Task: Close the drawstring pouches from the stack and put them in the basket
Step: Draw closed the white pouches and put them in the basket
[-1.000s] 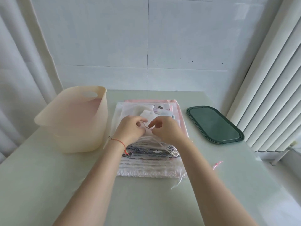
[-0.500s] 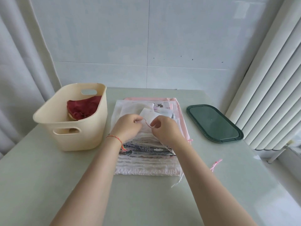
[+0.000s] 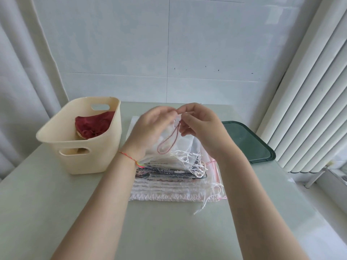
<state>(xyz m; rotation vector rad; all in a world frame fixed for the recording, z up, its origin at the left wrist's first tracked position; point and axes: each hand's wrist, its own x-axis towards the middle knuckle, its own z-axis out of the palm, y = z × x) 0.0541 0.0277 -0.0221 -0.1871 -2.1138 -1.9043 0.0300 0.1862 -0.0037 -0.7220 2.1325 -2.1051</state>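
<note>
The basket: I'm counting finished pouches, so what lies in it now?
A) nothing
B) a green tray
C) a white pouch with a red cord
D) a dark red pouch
D: a dark red pouch shows inside the basket; the tray lies on the table.

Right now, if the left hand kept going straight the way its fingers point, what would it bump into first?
The left hand points up and rightward, so it would probably meet the right hand's fingertips first; they nearly touch already, above the red drawstring loop. Depth is hard to judge.
</note>
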